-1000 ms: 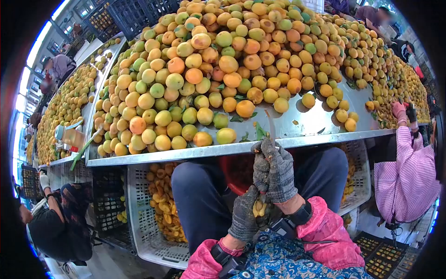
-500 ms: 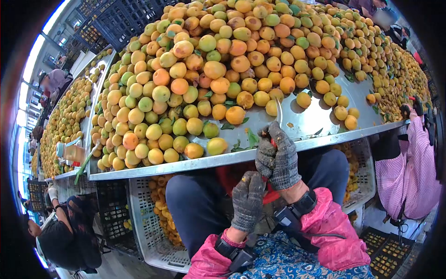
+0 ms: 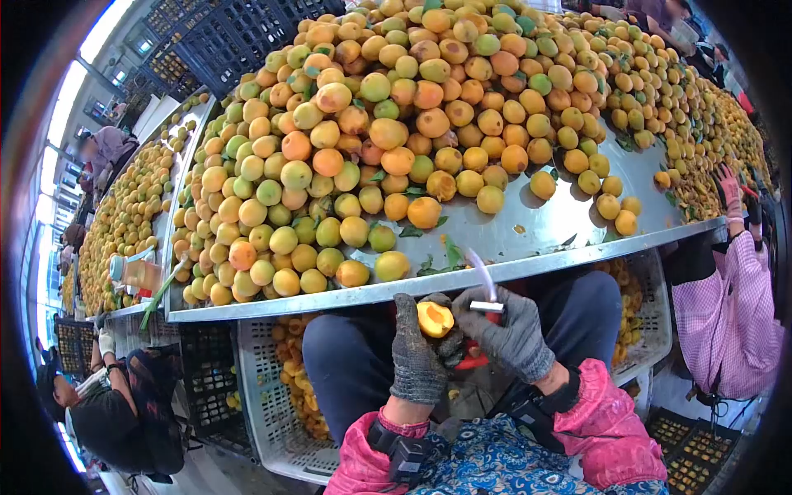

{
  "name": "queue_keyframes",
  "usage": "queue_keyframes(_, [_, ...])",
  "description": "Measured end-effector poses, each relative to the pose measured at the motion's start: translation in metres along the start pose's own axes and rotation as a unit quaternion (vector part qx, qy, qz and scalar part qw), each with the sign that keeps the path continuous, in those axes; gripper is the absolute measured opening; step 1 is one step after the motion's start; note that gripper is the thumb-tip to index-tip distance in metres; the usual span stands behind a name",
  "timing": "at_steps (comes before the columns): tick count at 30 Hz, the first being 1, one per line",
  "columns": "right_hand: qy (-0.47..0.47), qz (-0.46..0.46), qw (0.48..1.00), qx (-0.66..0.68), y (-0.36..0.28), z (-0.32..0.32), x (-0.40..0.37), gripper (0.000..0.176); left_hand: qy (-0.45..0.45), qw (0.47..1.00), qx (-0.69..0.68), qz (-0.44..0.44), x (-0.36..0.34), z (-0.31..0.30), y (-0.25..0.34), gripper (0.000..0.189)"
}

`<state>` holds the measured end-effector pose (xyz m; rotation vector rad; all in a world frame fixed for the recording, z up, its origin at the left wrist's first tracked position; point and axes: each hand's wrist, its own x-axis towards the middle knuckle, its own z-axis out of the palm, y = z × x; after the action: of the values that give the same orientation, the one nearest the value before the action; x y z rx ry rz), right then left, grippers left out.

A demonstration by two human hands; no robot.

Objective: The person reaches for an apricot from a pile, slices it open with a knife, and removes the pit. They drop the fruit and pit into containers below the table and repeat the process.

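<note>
Glare whitens the metal table point(image 3: 569, 216) and the knife blade point(image 3: 481, 268) blurs.

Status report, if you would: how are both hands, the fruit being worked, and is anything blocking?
Left hand holding cut fruit, hollow showing. Right hand gripping knife, blade apart from fruit. Table edge just ahead; nothing visibly blocking.

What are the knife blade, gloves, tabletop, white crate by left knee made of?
Knife blade: likely metal, thin and pale; motion blur hides its finish.
Gloves: grey knit fabric, matte, visibly ribbed; fibre unclear.
Tabletop: smooth sheet metal, perhaps stainless steel, given bright reflections.
White crate: probably matte moulded plastic, slotted walls.
</note>
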<state>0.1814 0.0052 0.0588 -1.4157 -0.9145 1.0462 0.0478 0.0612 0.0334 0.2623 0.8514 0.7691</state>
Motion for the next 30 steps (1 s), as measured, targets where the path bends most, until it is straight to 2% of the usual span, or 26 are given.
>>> queue_keyframes(1, [-0.055, -0.055, 0.994, -0.078, -0.004, -0.001, -0.003, 0.029, -0.008, 1.0, -0.01, -0.013, -0.002, 0.003, 0.003, 0.055])
queue_keyframes(2, [-0.053, -0.114, 0.988, -0.086, 0.003, 0.002, -0.005, 0.031, 0.011, 0.999, -0.03, -0.032, -0.007, 0.009, 0.004, 0.054])
queue_keyframes(5, [-0.069, -0.091, 0.983, -0.141, 0.003, 0.004, -0.011, 0.031, 0.016, 0.999, -0.018, -0.021, -0.02, 0.019, 0.004, 0.052])
queue_keyframes(6, [-0.062, -0.125, 0.978, -0.154, 0.002, 0.005, -0.012, 0.032, -0.057, 0.998, -0.01, -0.008, -0.019, 0.01, 0.004, 0.049])
queue_keyframes(7, [-0.066, -0.13, 0.977, -0.154, 0.001, 0.007, -0.015, 0.032, -0.058, 0.998, -0.011, -0.002, -0.019, 0.004, 0.001, 0.049])
queue_keyframes(9, [-0.063, -0.11, 0.98, -0.154, -0.001, 0.01, -0.021, 0.029, -0.048, 0.993, 0.085, 0.072, -0.023, 0.005, 0.001, 0.045])
queue_keyframes(10, [-0.066, -0.056, 0.985, -0.15, -0.004, 0.013, -0.023, 0.025, -0.006, 0.977, 0.17, 0.125, -0.044, 0.02, 0.008, 0.041])
queue_keyframes(13, [-0.056, -0.095, 0.986, -0.124, -0.006, 0.026, -0.028, 0.022, -0.035, 0.961, 0.221, 0.16, -0.048, 0.002, 0.011, 0.038])
queue_keyframes(14, [-0.041, -0.093, 0.989, -0.105, -0.011, 0.031, -0.031, 0.02, -0.049, 0.893, 0.362, 0.264, -0.055, -0.005, 0.015, 0.033])
queue_keyframes(15, [-0.041, -0.096, 0.989, -0.105, -0.017, 0.034, -0.033, 0.02, -0.051, 0.892, 0.361, 0.267, -0.063, -0.009, 0.024, 0.033])
queue_keyframes(17, [-0.032, -0.012, 0.999, -0.022, -0.027, 0.038, -0.035, 0.017, -0.041, 0.882, 0.375, 0.284, -0.079, -0.026, 0.051, 0.028])
queue_keyframes(18, [-0.038, -0.017, 0.998, -0.055, -0.026, 0.033, -0.033, 0.017, 0.012, 0.728, 0.549, 0.41, -0.086, -0.059, 0.065, 0.025])
queue_keyframes(19, [-0.037, -0.023, 0.998, -0.053, -0.024, 0.028, -0.032, 0.017, 0.065, 0.522, 0.683, 0.507, -0.09, -0.089, 0.08, 0.024])
queue_keyframes(20, [-0.059, -0.022, 0.996, -0.06, -0.021, 0.021, -0.031, 0.017, 0.103, 0.677, 0.602, 0.41, -0.109, -0.076, 0.103, 0.025])
queue_keyframes(21, [-0.08, -0.021, 0.994, -0.068, -0.018, 0.013, -0.03, 0.017, 0.134, 0.805, 0.497, 0.294, -0.128, -0.062, 0.123, 0.029])
queue_keyframes(22, [-0.114, -0.019, 0.988, -0.103, -0.016, 0.004, -0.028, 0.02, 0.13, 0.804, 0.499, 0.298, -0.129, -0.07, 0.135, 0.029])
queue_keyframes(23, [-0.109, -0.024, 0.989, -0.101, -0.011, -0.003, -0.025, 0.02, 0.163, 0.629, 0.648, 0.398, -0.132, -0.082, 0.144, 0.026])
queue_keyframes(24, [-0.146, -0.016, 0.971, -0.191, -0.005, -0.01, -0.021, 0.023, 0.188, 0.414, 0.754, 0.474, -0.133, -0.082, 0.151, 0.023])
queue_keyframes(25, [-0.181, -0.01, 0.943, -0.278, -0.003, -0.015, -0.016, 0.026, 0.187, 0.409, 0.754, 0.479, -0.127, -0.079, 0.154, 0.023])
queue_keyframes(26, [-0.202, -0.031, 0.917, -0.341, -0.003, -0.021, -0.014, 0.031, 0.151, 0.469, 0.725, 0.481, -0.118, -0.074, 0.156, 0.03])
queue_keyframes(27, [-0.2, -0.034, 0.919, -0.338, 0.001, -0.023, -0.013, 0.031, 0.115, 0.527, 0.695, 0.476, -0.11, -0.065, 0.157, 0.038])
queue_keyframes(28, [-0.192, -0.043, 0.924, -0.328, 0.006, -0.025, -0.014, 0.03, 0.096, 0.477, 0.718, 0.497, -0.095, -0.048, 0.155, 0.042])
queue_keyframes(29, [-0.184, -0.052, 0.929, -0.318, 0.011, -0.025, -0.013, 0.029, 0.093, 0.465, 0.753, 0.455, -0.075, -0.036, 0.153, 0.044])
queue_keyframes(30, [-0.174, -0.046, 0.939, -0.292, 0.011, -0.027, -0.012, 0.029, 0.029, 0.443, 0.749, 0.491, -0.057, -0.01, 0.152, 0.047])
